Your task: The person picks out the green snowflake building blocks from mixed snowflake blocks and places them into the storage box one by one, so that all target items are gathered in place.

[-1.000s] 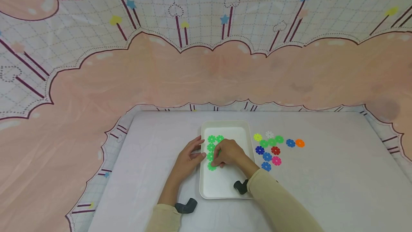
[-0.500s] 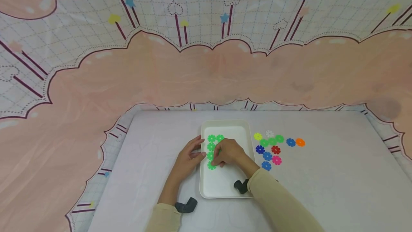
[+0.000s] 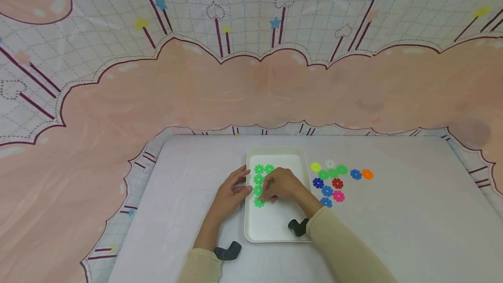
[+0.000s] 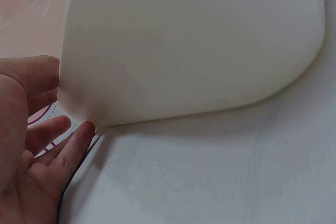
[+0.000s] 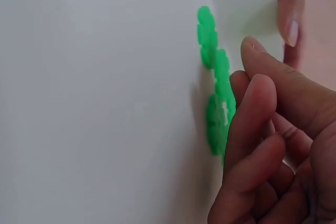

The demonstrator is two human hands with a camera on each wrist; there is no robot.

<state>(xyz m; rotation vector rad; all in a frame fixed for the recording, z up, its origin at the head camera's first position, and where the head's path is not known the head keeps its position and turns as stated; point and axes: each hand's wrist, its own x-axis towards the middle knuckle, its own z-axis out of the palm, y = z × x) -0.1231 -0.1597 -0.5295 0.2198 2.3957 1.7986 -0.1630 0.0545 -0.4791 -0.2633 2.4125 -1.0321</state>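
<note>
Nearest, beige sleeves [image 3: 346, 243] extend over a white table [image 3: 408, 222]. Beyond them, the left hand [image 3: 229, 194] rests its slightly parted fingers on the left edge of a white tray [image 3: 271, 228]. The right hand [image 3: 284, 184], curled with fingertips close together, is over the green discs [image 3: 258, 179] inside, along the tray's left side; whether it pinches one cannot be told. Coloured discs [image 3: 337, 183] lie right of the tray, before a patterned cloth [image 3: 251, 91].
</note>
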